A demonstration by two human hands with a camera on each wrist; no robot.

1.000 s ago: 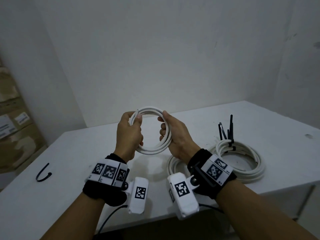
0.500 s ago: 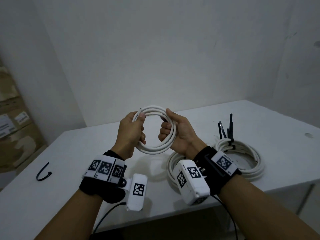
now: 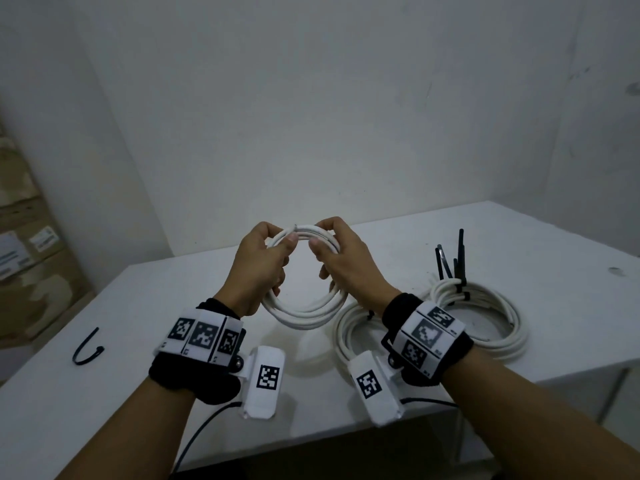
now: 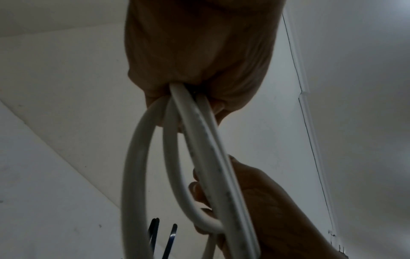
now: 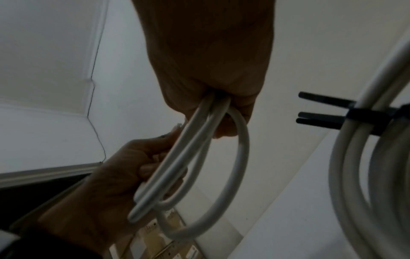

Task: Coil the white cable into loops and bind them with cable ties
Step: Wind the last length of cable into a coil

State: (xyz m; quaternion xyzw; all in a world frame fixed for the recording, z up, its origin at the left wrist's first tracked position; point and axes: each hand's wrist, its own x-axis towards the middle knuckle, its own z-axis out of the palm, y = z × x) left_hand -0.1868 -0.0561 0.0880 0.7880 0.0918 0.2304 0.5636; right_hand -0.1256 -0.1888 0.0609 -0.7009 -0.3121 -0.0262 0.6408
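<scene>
- Far left: cardboard boxes (image 3: 24, 258) stacked by wall.
- Loose black cable tie (image 3: 86, 351) on white table (image 3: 519, 244), near-left, well apart from hands.
- L hand (image 3: 258, 268): fingers curled round left side of white cable coil (image 3: 304, 315), thumb pinching top strands.
- Coil held upright above table, center, betw. both hands; approx 3 loops.
- R hand (image 3: 349, 268): curled round coil's right side, thumb on top.
- Right: two tied coils (image 3: 498, 327) flat on table, black tie tails (image 3: 453, 261) sticking up.
</scene>
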